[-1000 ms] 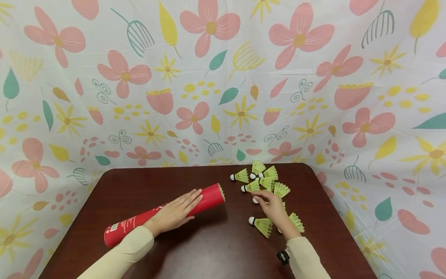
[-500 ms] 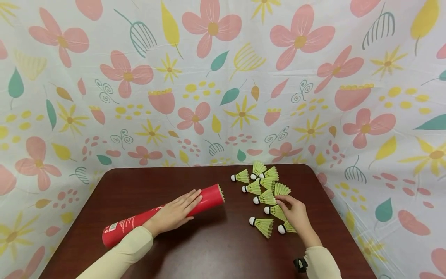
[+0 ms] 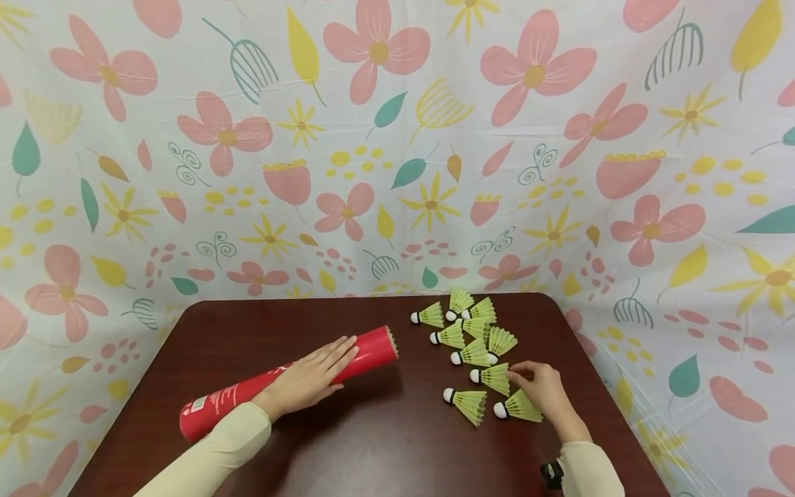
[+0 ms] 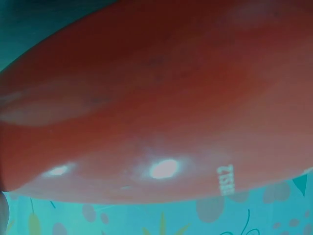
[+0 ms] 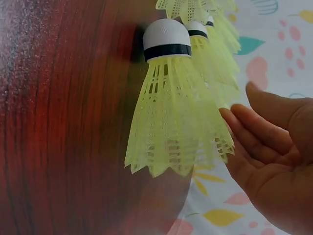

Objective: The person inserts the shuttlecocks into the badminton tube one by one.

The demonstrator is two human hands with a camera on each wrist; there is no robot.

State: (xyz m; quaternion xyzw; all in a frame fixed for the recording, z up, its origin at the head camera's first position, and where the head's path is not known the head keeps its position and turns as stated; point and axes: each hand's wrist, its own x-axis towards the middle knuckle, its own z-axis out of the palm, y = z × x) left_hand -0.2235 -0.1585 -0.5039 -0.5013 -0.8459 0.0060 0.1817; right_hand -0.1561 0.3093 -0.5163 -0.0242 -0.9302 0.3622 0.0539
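Right fingers [image 5: 264,134], parted and empty, near the desk's right edge [image 3: 586,373]: careless brushing could scatter the shuttlecocks [image 3: 493,377]. Left fingers [image 3: 335,355], straight, rest on the tube [image 3: 375,346].

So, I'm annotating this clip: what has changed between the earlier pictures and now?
The right hand moved right and slightly nearer, from over the yellow shuttlecocks to their right-hand edge, uncovering several. The rightmost shuttlecock may have turned slightly. No clear grasp or release shows. The left hand still rests on the red shuttlecock tube; the far shuttlecocks look unmoved.
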